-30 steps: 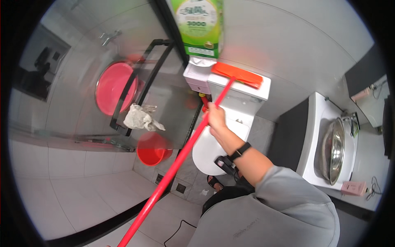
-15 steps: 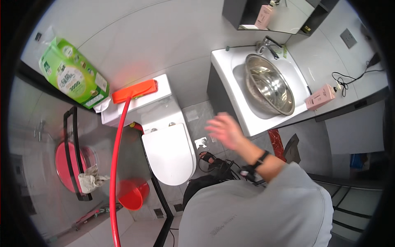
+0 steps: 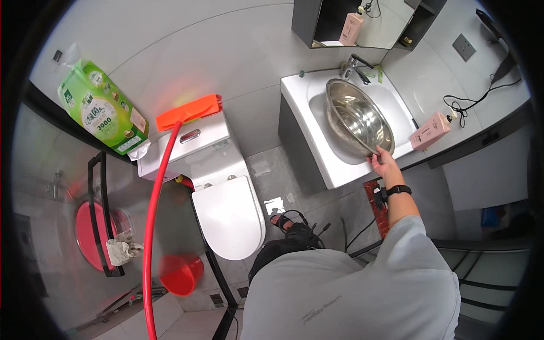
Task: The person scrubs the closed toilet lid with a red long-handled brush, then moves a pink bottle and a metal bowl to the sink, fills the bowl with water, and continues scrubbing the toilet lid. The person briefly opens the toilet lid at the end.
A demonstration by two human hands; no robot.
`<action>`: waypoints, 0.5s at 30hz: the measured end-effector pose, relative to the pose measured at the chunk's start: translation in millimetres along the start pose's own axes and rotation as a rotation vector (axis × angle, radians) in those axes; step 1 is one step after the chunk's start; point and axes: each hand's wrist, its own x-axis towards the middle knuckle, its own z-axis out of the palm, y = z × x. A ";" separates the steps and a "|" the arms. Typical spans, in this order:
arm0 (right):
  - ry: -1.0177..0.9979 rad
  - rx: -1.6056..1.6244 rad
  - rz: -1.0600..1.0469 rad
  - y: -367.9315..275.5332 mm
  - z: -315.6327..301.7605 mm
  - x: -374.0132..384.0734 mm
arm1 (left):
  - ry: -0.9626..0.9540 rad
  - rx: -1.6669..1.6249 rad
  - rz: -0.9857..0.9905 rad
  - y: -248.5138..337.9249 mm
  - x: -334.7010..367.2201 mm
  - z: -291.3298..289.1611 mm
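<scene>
Right of the frame's centre, the right hand (image 3: 385,165) has its fingers clamped on the lower rim of the basin (image 3: 365,116), tilted in the sink (image 3: 335,174), the broom (image 3: 190,112) crosses the left, and I cannot tell the left hand's fingers.

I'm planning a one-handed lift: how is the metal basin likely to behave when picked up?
The metal basin will probably hold its shape, as its wall looks like polished metal. It may swing or tip, since the right hand is at just one side of its rim. Its smooth, shiny surface could also be slippery.
</scene>
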 end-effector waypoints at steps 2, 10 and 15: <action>-0.008 -0.028 0.043 -4.7 5.5 -1.8 | 0.027 0.049 -0.013 -2.8 8.7 6.6; -0.019 0.159 0.095 -10.3 26.3 -15.5 | 0.131 -0.037 0.161 6.5 32.7 2.4; -0.015 0.191 0.014 12.1 45.5 -46.8 | 0.188 -0.035 0.189 -14.5 51.0 2.8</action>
